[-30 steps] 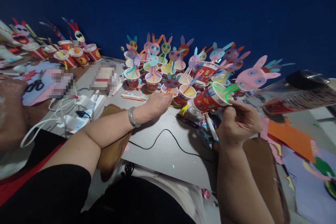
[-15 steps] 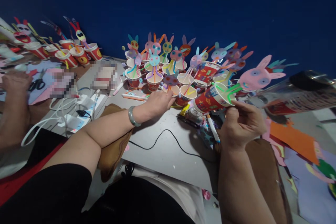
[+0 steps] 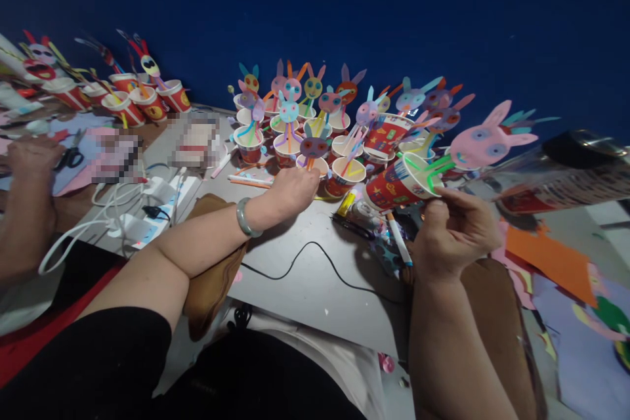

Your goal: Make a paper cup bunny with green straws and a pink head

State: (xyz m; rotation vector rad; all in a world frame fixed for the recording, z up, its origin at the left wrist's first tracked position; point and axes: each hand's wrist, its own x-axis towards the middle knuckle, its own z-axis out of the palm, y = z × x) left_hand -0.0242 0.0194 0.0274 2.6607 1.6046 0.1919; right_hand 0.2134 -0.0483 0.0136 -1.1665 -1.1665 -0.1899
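Note:
My right hand [image 3: 455,230] pinches the rim of a red patterned paper cup [image 3: 398,184], which is tilted on its side above the table. Green strips inside that cup carry a pink paper rabbit head [image 3: 485,139]. At the front of the crowded cups, my left hand [image 3: 290,193], a bangle on its wrist, is closed at the near side of another paper cup [image 3: 319,167] with a purple rabbit head [image 3: 315,147]. Its fingertips are partly hidden. Just right of it stands a cup with a yellow strip [image 3: 347,170].
Several rabbit cups crowd against the blue wall [image 3: 315,6]. A clear plastic container [image 3: 551,177] lies at the right, near orange paper [image 3: 551,262]. A black cable [image 3: 315,244] crosses the table. At left are a power strip [image 3: 147,223], more cups and another person's hand [image 3: 34,157].
My left hand has shifted slightly left and toward me, and the purple-headed cup has moved left with it. The right hand and its tilted cup have hardly moved.

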